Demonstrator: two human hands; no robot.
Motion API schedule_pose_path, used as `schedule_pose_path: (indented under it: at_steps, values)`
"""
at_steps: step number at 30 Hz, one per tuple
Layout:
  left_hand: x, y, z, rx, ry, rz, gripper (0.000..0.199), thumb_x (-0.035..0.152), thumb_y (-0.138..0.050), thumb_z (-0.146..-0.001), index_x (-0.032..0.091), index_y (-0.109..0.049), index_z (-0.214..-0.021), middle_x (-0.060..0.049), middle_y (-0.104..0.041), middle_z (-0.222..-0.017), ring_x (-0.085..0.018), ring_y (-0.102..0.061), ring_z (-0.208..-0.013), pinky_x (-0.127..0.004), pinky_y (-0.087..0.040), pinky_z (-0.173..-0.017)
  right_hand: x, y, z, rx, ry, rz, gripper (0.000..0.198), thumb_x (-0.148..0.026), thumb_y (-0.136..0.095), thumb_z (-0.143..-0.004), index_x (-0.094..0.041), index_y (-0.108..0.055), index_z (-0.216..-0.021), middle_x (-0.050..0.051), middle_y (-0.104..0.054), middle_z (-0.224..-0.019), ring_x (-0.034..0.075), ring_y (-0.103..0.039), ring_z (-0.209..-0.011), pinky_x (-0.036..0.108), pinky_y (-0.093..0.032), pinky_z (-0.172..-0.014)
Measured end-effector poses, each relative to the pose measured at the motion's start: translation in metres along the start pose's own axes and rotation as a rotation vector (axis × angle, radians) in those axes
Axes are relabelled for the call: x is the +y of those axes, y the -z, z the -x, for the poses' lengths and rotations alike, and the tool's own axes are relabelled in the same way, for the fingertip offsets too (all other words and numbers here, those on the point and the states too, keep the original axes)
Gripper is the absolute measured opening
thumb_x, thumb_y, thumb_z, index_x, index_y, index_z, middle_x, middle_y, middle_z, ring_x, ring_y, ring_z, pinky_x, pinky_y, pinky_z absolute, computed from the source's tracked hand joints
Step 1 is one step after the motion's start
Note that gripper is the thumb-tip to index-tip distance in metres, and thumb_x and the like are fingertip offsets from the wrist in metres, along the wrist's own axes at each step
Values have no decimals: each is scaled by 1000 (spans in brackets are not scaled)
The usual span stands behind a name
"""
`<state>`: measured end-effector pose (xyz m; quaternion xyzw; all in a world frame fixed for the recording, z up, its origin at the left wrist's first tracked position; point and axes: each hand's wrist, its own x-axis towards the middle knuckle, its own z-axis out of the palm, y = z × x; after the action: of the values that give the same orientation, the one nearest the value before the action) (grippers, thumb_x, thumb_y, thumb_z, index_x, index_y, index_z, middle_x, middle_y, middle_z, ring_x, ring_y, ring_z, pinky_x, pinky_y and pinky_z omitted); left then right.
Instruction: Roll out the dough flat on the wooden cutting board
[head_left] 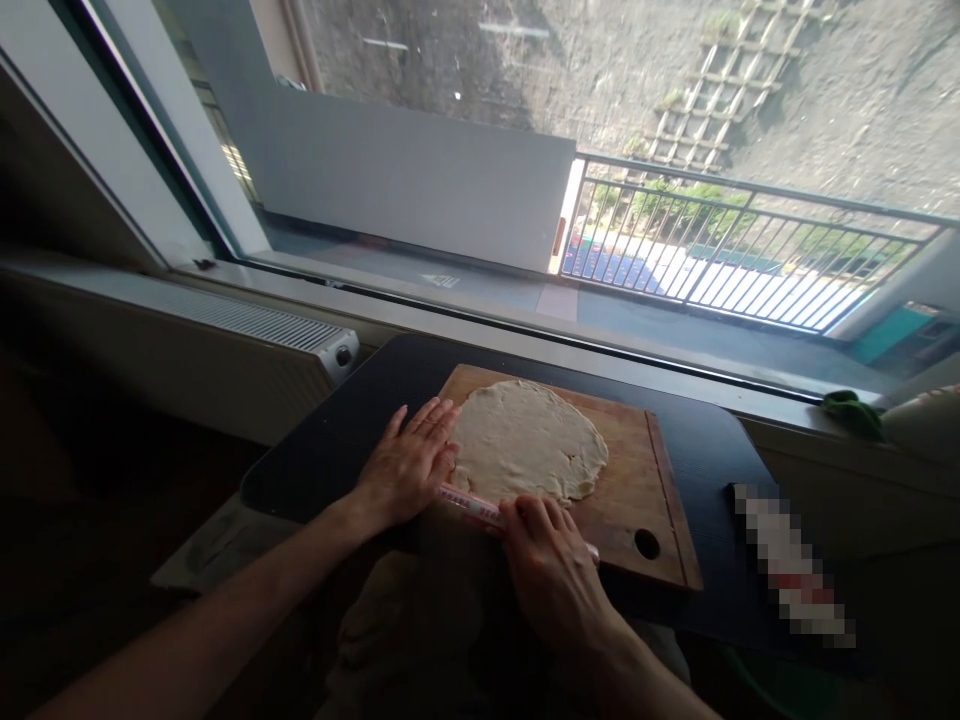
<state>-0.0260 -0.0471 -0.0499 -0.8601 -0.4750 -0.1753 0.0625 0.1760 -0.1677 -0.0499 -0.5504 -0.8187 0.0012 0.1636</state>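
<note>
A flattened, roughly round sheet of dough (529, 440) lies on a wooden cutting board (630, 450), its edge uneven and slightly cracked at the lower right. My left hand (412, 455) rests at the dough's left edge with fingers stretched out, holding nothing. Along the near edge of the board runs a slim pink-and-white tube (471, 505) with printing on it. My right hand (547, 550) is wrapped over its right part, and a small tip shows past the hand. What kind of tube it is, I cannot tell.
The board lies on a dark table (352, 430) by a large window. A radiator (300, 335) stands on the left under the sill. A pixelated item (795, 570) sits at the table's right edge, and a green cloth-like thing (851, 412) lies on the right of the sill.
</note>
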Motion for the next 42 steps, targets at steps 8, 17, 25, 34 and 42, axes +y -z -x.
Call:
schedule_pose_path:
  at_steps: [8, 17, 25, 34, 42]
  values:
    - [-5, -3, -10, -78, -28, -3, 52, 39, -28, -95, 20, -33, -143, -7, -34, -148, -21, -25, -139, -48, -18, -113, -5, -5, 4, 70, -12, 101, 40, -18, -45, -91, -19, -45, -131, 9, -55, -109, 24, -49, -94, 39, -44, -80]
    - [-3, -7, -19, -106, 21, 5, 53, 42, -25, -96, 21, -30, -144, -7, -33, -149, -21, -23, -140, -48, -18, -112, 2, -1, -5, 59, -33, 86, 32, -27, -47, -92, -20, -51, -123, 8, -56, -105, 25, -49, -96, 41, -45, -82]
    - [-1, -12, -36, -51, 33, 18, 55, 44, -24, -96, 20, -27, -146, -9, -32, -150, -22, -21, -140, -50, -17, -112, 13, 3, -14, 66, 5, 118, 29, -29, -43, -94, -20, -52, -121, 8, -55, -104, 23, -50, -94, 40, -45, -82]
    - [3, -10, -21, -46, 35, 31, 54, 44, -27, -95, 21, -30, -144, -8, -34, -149, -24, -21, -140, -51, -15, -112, 8, -1, -2, 41, 41, 125, 41, -21, -47, -92, -18, -43, -132, 8, -55, -114, 24, -50, -96, 38, -45, -84]
    - [-3, 27, -15, 376, 191, 251, 37, 31, -32, -94, 22, -53, -123, -6, -51, -134, -22, -37, -132, -46, -26, -110, 34, 21, -25, -104, -24, -261, 17, -28, -50, -92, -23, -57, -107, 3, -58, -95, 18, -54, -89, 30, -45, -78]
